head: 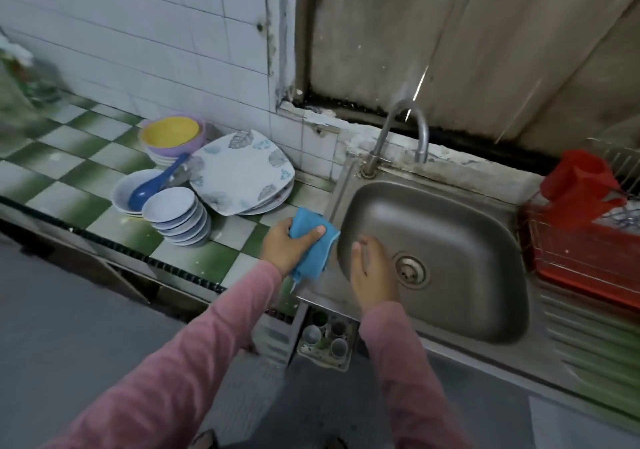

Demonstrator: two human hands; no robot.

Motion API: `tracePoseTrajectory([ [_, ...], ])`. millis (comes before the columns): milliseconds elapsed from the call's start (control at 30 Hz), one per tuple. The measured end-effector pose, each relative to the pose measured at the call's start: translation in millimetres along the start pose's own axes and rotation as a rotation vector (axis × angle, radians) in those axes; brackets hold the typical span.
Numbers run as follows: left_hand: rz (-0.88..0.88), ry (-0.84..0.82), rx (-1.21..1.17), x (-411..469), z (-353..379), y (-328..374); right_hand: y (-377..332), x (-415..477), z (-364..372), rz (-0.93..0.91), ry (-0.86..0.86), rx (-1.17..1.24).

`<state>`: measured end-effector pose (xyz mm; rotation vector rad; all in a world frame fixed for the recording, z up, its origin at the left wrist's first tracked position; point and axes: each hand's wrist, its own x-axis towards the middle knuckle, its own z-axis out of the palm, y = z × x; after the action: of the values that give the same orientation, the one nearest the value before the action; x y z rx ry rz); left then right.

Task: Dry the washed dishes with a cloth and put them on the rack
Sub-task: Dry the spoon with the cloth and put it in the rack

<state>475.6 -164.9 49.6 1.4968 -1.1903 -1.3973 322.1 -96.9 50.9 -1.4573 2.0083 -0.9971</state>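
Observation:
My left hand (289, 246) grips a blue cloth (311, 246) at the sink's left edge. My right hand (374, 275) hangs over the sink basin with relaxed fingers and holds nothing. Left of the cloth, on the green checked counter (104, 206), stand a stack of small white bowls (178, 216), a bowl with a blue spoon (152, 187) in it, a few square leaf-patterned plates (242, 171), and a yellow bowl (171, 131) nested in purple ones. The red wire dish rack (585, 251) stands at the far right with a red holder (578, 178) on it.
The steel sink (450, 240) holds nothing, with a curved tap (405, 129) at its back. White tiled wall rises behind the counter. Below the sink edge sits a small tray of cups (325, 339) on the floor.

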Motion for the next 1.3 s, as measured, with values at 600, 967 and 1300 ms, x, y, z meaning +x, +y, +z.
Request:
tracePoseTrajectory([
  [600, -0.064, 0.342, -0.139, 28, -308, -55, -176, -25, 247, -0.050, -0.265, -0.006],
  [967, -0.073, 0.393, -0.054, 132, -373, -33, -208, 101, 318, -0.090, -0.328, -0.049],
  [1300, -0.061, 0.437, 0.062, 224, -402, -10, -242, 205, 383, -0.211, -0.562, -0.430],
])
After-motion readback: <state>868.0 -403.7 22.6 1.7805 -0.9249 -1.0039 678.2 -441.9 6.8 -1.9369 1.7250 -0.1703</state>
